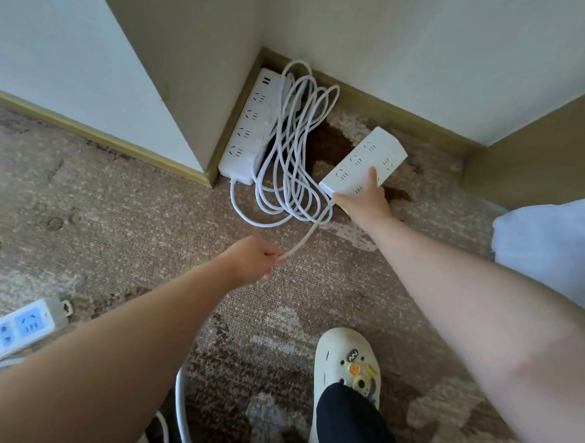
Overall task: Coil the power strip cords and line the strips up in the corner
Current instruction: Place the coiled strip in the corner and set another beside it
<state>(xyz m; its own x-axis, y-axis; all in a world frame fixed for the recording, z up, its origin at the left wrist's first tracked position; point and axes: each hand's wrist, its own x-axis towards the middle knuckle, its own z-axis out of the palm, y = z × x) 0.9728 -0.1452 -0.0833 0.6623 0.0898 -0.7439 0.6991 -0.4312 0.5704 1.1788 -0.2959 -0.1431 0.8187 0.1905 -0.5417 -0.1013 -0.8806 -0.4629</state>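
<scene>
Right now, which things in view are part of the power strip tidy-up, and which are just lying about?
Part of the job:
- long strip against the wall
- coiled cord
- second strip, gripped by right hand
- loose cord, pinched by left hand
- blue-faced strip, likely next

Lying about:
- white cloth
- clog, worn

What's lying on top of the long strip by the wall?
White cord loops drape over the long strip's right edge. Its sockets show; what the loops cover is hidden.
</scene>
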